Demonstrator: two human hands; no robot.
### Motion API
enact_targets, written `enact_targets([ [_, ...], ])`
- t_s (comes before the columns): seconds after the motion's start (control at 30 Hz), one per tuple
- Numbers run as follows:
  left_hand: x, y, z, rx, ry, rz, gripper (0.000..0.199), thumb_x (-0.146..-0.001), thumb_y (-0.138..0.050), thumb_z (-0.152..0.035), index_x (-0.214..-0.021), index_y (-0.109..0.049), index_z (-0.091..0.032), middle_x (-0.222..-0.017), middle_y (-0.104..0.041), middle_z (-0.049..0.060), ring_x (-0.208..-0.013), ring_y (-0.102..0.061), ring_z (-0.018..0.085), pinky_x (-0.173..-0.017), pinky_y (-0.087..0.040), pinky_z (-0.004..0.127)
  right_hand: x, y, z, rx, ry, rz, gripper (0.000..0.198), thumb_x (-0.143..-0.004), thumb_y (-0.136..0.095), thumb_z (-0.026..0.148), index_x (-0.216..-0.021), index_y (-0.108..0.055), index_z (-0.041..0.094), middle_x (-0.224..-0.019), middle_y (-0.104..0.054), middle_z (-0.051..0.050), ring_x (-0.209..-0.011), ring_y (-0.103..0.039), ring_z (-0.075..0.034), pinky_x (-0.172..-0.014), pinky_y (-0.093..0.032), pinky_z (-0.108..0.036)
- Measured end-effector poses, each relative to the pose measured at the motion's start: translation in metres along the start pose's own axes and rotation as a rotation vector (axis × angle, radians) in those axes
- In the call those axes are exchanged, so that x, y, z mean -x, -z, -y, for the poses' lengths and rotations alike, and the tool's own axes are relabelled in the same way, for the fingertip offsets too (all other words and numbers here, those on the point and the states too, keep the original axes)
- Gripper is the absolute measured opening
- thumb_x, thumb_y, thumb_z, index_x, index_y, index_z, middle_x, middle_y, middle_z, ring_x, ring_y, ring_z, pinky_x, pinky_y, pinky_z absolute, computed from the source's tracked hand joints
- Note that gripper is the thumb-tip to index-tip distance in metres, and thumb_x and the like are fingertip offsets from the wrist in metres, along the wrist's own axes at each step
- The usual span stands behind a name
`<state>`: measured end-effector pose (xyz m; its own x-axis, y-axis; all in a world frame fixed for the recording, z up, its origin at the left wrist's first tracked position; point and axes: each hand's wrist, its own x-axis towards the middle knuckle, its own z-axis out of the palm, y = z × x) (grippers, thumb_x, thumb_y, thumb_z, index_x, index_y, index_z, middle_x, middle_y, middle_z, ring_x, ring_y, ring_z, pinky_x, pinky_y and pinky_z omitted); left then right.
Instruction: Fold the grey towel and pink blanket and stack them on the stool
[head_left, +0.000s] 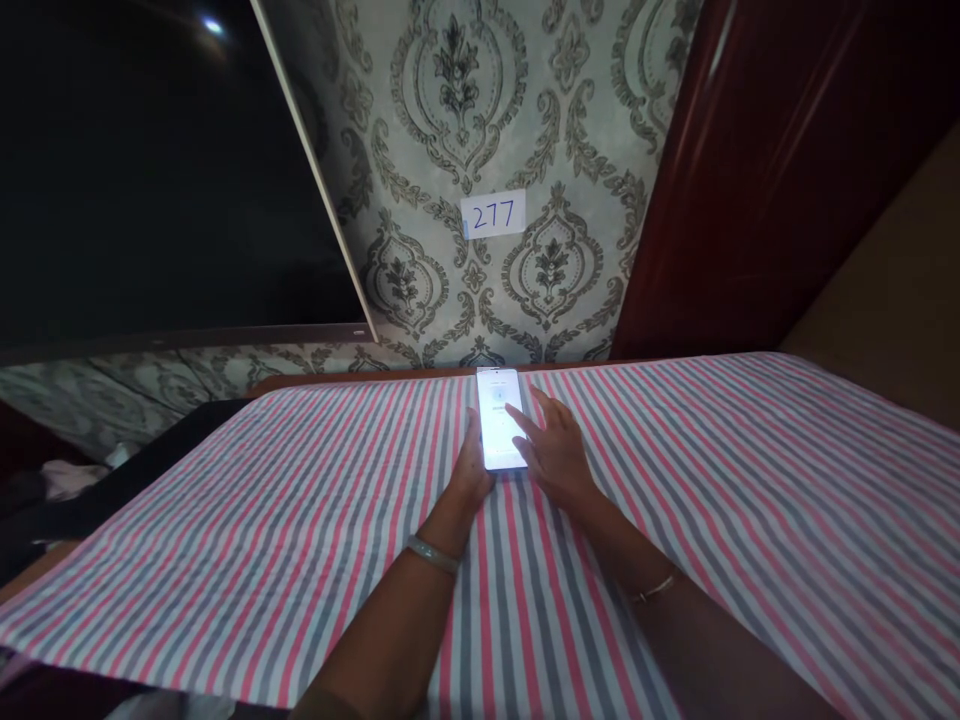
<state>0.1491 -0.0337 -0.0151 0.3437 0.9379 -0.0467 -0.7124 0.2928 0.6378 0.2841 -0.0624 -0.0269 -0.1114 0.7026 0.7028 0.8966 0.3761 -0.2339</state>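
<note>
A smartphone with a bright, mostly white screen is held upright over the striped cloth, near the far edge of the table. My left hand grips it from the left side and lower corner, its thumb along the edge and the other fingers hidden behind. Over the right part of the screen is my right hand, fingers spread, with the index fingertip at the middle of the display. Whether that fingertip touches the glass I cannot tell. The writing on the screen is too small to read.
A pink, grey and white striped cloth covers the table. Behind it stands a patterned wall with a paper label reading 277. A large dark television is at left, a dark red glossy panel at right.
</note>
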Motion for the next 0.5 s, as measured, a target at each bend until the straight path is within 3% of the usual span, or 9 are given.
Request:
enact_targets([
  [0.33,0.0030,-0.0041,-0.0004,-0.021,0.033,0.016,0.063,-0.099,-0.037,-0.056,-0.148,-0.046,-0.016,-0.134,-0.063,0.014,-0.129,-0.056,0.027,-0.113,-0.040,0.041,-0.0012,-0.0007,-0.0016,0.017,-0.001,0.000,0.048,-0.100,-0.043,0.039,-0.147,-0.047,0.030,-0.161,-0.025,-0.009,-0.140,-0.031,-0.034,-0.111,-0.032,-0.053],
  [0.5,0.0001,-0.0014,-0.0017,0.014,0.003,-0.015,0.062,-0.100,-0.037,-0.055,-0.145,-0.048,-0.015,-0.129,-0.067,0.014,-0.121,-0.062,0.027,-0.109,-0.044,0.041,-0.0005,0.0002,-0.0007,0.002,-0.009,-0.002,0.044,-0.099,-0.043,0.034,-0.142,-0.053,0.033,-0.161,-0.027,-0.005,-0.139,-0.032,-0.034,-0.110,-0.033,-0.054],
])
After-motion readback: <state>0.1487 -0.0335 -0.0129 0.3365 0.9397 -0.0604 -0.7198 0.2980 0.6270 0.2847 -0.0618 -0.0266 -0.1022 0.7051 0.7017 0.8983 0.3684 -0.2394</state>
